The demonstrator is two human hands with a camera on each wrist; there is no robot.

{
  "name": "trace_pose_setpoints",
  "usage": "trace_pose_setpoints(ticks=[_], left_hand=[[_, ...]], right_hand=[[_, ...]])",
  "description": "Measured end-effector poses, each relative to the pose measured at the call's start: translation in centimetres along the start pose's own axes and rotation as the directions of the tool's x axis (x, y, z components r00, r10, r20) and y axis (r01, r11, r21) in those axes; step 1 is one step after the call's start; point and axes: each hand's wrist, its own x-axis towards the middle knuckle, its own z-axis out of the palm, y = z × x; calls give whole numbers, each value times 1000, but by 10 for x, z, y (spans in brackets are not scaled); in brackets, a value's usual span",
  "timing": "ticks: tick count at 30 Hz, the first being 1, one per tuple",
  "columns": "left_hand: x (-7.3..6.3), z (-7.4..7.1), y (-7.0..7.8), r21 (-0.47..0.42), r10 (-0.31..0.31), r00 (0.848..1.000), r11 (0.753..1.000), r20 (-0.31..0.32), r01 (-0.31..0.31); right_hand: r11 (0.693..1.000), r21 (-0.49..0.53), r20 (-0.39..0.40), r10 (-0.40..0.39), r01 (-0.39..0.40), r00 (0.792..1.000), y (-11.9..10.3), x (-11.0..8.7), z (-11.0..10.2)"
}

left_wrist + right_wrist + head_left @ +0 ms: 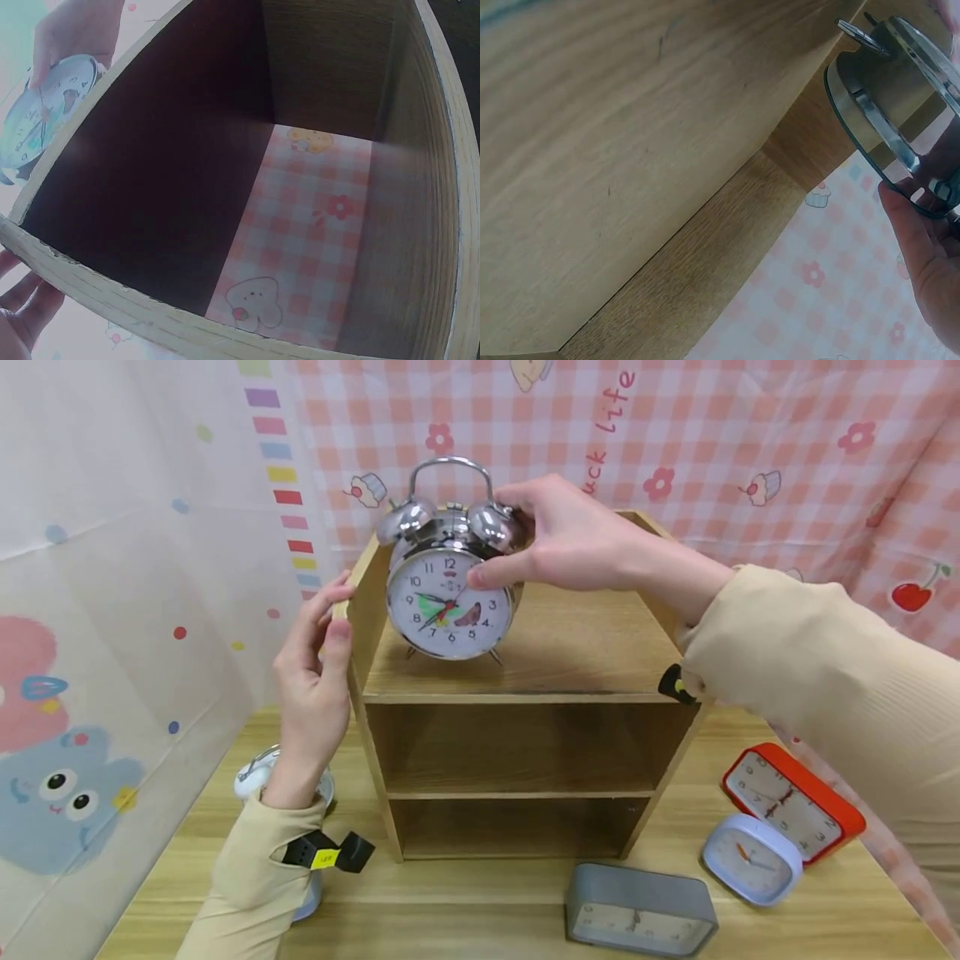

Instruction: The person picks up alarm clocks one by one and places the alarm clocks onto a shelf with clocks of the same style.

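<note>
My right hand [562,539] holds a silver twin-bell alarm clock [450,631], its thumb on the white dial and its fingers behind the bells. The clock is over the top board of a small wooden shelf [517,699], toward the left side; whether its feet touch the board I cannot tell. In the right wrist view the metal side of the clock [866,71] shows, with fingers against its rim. My left hand [311,685] grips the front edge of the shelf's left side panel, thumb in front. The left wrist view shows its fingers [30,304] partly hidden by the panel.
A grey clock [637,897], a pale blue clock [753,864] and a red clock [847,814] are on the wooden table [465,910] at the right. A white clock [253,777] is partly hidden behind my left wrist. Printed cloth hangs behind the shelf.
</note>
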Motion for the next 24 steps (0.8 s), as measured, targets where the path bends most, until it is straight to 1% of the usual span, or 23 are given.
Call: trace_pose_setpoints(ticks=[8,13,19,24], left_hand=[[-1,1,-1,-15,7,1000,1000,-5,-7],[-1,2,-1,-15,15,1000,1000,-10,-16],[-1,2,-1,-18,18,1000,1000,-8,-18],[-1,2,-2,-18,21,1000,1000,-13,-21]], right_hand=[[997,74,32,0,-3,999,5,12,4],[997,79,65,-3,-2,998,7,16,7],[995,103,80,-23,14,997,11,23,10],[987,159,105,-29,12,994,14,29,13]])
